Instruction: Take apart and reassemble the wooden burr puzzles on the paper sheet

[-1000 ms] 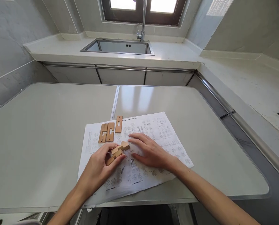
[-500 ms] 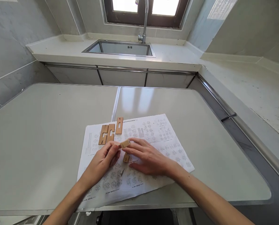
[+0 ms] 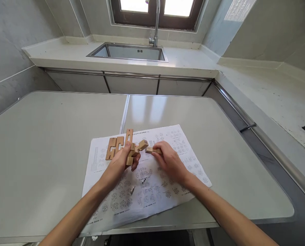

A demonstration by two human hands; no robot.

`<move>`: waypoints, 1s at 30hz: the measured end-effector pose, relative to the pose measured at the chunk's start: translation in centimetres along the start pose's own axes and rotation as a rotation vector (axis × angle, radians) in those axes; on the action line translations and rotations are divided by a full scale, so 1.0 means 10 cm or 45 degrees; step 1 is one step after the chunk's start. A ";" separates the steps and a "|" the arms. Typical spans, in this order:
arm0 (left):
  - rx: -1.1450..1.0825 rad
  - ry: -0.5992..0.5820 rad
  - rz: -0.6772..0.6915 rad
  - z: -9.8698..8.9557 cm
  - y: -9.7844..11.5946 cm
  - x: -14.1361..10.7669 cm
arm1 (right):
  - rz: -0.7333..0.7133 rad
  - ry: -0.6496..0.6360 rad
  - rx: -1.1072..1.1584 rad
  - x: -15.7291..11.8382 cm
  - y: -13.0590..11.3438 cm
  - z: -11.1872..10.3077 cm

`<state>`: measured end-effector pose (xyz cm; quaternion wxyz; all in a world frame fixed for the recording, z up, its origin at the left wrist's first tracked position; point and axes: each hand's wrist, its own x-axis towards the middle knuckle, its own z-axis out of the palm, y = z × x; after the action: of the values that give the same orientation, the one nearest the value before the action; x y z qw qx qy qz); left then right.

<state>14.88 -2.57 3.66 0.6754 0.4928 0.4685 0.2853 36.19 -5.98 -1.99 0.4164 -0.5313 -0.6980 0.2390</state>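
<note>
Wooden blocks (image 3: 142, 145), pale and joined in a little bunch, sit in the left hand (image 3: 123, 157) over the paper. Its thumb and fingers are closed around them. The right hand (image 3: 170, 160) pinches one small block (image 3: 149, 150) with its thumb and fingertips. That block's end is very near the bunch, but I can't tell if they touch. It seems best to hold the bunch still, squeeze softly so nothing slips, and turn the small block slowly to look at its cuts. Just past the left hand, three flat wood pieces (image 3: 111, 149) with slots lie by the paper's top edge. Under it all is the printed paper (image 3: 152, 208), on a big pale table (image 3: 52, 153). Farther off is a metal sink (image 3: 127, 60).
</note>
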 end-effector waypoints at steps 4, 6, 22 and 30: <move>-0.222 -0.037 0.022 0.10 -0.02 0.19 | 0.348 0.055 0.550 0.05 -0.01 -0.05; -0.271 -0.066 0.009 0.12 -0.05 0.26 | 0.439 0.068 0.787 0.08 -0.02 -0.06; 0.022 -0.262 0.000 0.15 -0.06 0.16 | 0.569 -0.167 0.856 0.07 -0.12 -0.13; -0.091 -0.344 -0.101 0.10 -0.12 0.17 | 0.695 0.051 0.811 0.05 -0.04 -0.13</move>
<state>16.38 -1.96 2.03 0.7602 0.4835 0.3820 0.2058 36.99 -5.75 -0.82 0.4946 -0.5461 -0.4146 0.5340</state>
